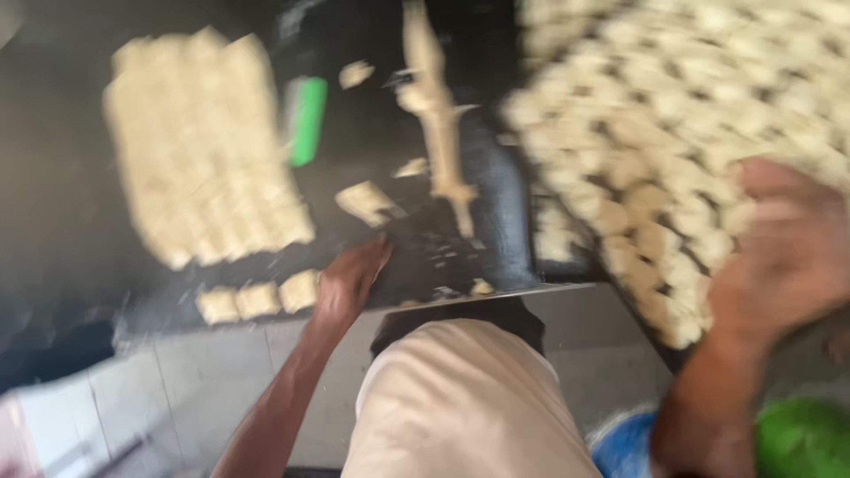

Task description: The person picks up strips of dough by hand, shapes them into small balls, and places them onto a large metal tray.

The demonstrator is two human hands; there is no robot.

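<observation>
The picture is blurred by motion. My left hand (350,279) rests with fingers spread on the front edge of a black worktop (62,204), beside three small cut dough squares (257,299). A large slab of scored dough pieces (204,146) lies farther back on the left. My right hand (784,257) reaches over a dark tray (518,212) packed with several pale dough pieces (673,115); its fingers are curled at the tray's near edge, and whether they grip anything cannot be seen.
A green-handled tool (305,119) lies beside the slab. A long strip of dough (438,124) and loose scraps (367,202) lie mid-table. Grey tiled floor (177,381) shows below, with blue (624,447) and green (801,438) containers at lower right.
</observation>
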